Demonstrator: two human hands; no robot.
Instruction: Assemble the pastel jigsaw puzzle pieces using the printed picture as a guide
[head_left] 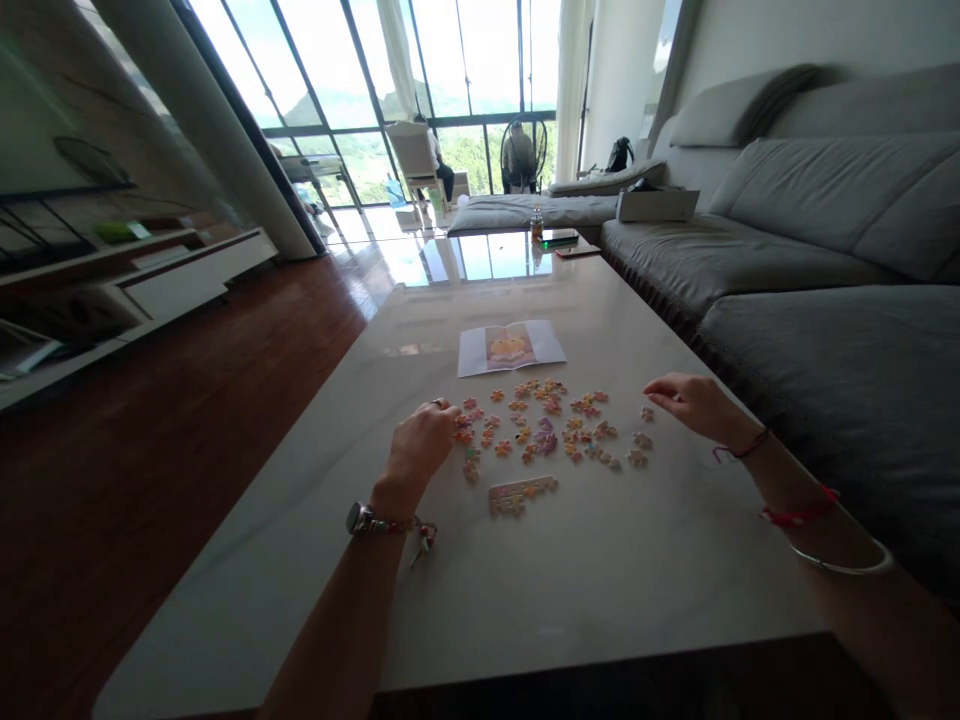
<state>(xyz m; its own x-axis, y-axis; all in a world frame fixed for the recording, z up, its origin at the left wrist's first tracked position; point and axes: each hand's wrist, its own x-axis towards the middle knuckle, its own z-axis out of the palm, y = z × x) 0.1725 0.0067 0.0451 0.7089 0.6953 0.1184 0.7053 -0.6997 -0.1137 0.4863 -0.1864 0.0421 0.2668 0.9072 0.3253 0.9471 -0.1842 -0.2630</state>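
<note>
Loose jigsaw puzzle pieces (551, 440) in pink, orange, yellow and purple lie spread over the middle of the white table (570, 580). At their left edge, my left hand (424, 440) rests with curled fingers, the tips touching the pieces there; what they hold, if anything, is hidden. My right hand (690, 402) hovers at the right edge, just above a pale piece (646, 413). Its fingers are drawn together, and nothing can be made out between them. Nearest me lies a small joined section of puzzle (523, 494). Behind the pieces is a creased sheet (512, 347) with a printed picture.
At the table's far end stand a small bottle (536, 224) and a phone (559, 239). A grey sofa (795, 220) runs along the right side, with a box (658, 204) on it. Two people (519, 155) sit by the windows. A low cabinet (195, 275) stands left.
</note>
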